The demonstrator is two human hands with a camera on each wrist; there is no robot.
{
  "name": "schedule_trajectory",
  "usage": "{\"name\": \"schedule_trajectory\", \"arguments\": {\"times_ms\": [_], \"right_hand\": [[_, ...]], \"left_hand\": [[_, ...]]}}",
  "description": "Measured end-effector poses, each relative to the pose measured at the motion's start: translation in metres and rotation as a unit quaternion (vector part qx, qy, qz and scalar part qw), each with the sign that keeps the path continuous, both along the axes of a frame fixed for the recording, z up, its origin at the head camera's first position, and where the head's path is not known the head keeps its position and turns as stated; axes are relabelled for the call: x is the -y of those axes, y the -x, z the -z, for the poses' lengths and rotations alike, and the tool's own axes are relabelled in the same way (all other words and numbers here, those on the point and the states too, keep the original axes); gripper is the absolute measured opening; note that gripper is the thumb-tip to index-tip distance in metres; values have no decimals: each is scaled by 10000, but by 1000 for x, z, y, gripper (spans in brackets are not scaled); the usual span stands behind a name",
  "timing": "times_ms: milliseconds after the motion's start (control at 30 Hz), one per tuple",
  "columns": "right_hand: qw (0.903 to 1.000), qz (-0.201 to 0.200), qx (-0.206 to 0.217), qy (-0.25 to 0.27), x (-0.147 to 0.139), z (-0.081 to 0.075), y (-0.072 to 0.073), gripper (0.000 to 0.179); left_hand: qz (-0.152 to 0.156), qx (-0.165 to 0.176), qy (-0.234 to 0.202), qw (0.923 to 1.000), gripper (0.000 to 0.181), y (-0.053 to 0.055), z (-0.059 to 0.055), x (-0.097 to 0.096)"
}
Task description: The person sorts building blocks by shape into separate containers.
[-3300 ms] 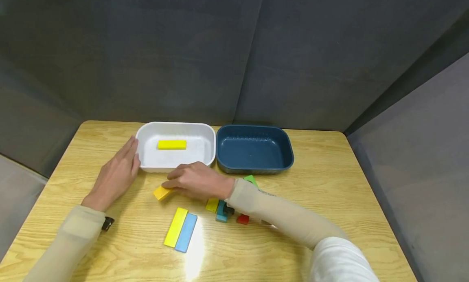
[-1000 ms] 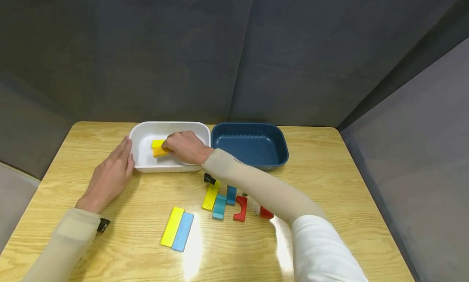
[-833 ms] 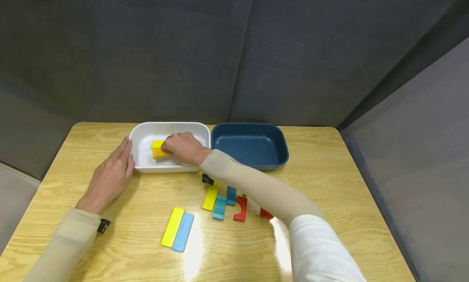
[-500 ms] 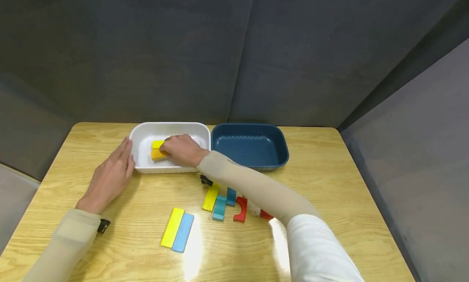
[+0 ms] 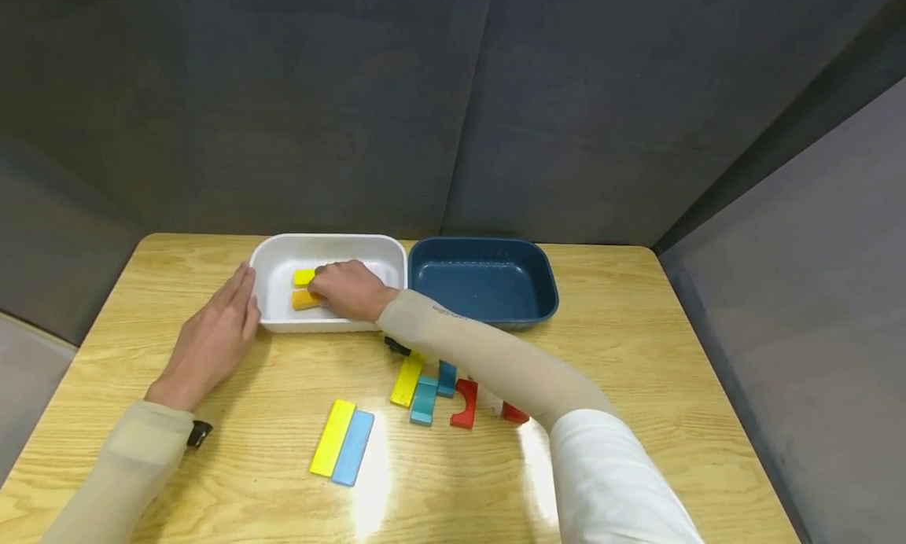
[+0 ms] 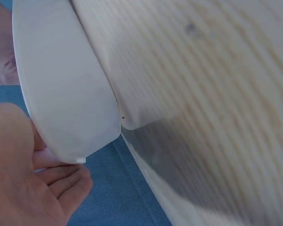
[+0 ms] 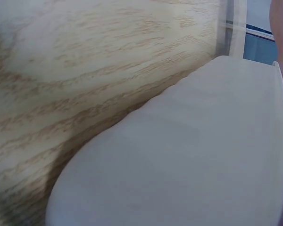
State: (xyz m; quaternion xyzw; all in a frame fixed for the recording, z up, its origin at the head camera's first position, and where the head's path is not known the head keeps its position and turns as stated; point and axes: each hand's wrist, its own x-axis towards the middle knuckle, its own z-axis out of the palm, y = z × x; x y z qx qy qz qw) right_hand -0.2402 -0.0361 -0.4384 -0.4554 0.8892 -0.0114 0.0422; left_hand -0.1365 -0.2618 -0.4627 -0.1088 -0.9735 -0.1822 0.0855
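Inside the white tray (image 5: 329, 322), my right hand (image 5: 351, 290) pinches the left part of an orange-yellow block (image 5: 304, 299) low over the tray floor. Just behind it lies a bright yellow block (image 5: 303, 277), its right part hidden by the hand. My left hand (image 5: 212, 336) rests with straight fingers against the tray's left end. In the left wrist view, the left hand's fingers (image 6: 70, 186) touch the end of the white tray (image 6: 66, 84). The right wrist view is mostly filled by the tray's outer wall (image 7: 188, 150).
A dark blue tray (image 5: 484, 281) stands against the white one's right side. On the table lie a yellow block (image 5: 333, 439) beside a light blue block (image 5: 353, 449), a teal piece (image 5: 424, 401), a red arch (image 5: 464, 405) and several other blocks, some under the right forearm.
My right hand has carried the orange-yellow block from the table into the white tray, then shifted it slightly nearer and left, leaving a gap to the yellow block. The left hand stays at the tray.
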Motion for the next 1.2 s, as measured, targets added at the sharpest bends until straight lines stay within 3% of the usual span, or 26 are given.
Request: {"name": "schedule_trajectory", "arguments": {"times_ms": [333, 467, 600, 1000, 1200], "right_hand": [[9989, -30, -464, 75, -2, -2, -1, 35], [9987, 58, -460, 195, -6, -9, 0, 48], [9986, 18, -427, 317, -10, -13, -3, 50], [9921, -279, -889, 845, -26, -23, -22, 50], [9907, -384, -659, 1129, -36, -34, -37, 53]], "left_hand": [[55, -102, -49, 9999, 57, -1, 1, 0], [20, -55, -63, 10000, 57, 0, 1, 0], [10, -50, -82, 10000, 57, 0, 1, 0], [-1, -68, -64, 10000, 57, 0, 2, 1], [9, -87, -73, 9999, 57, -2, 2, 1]]}}
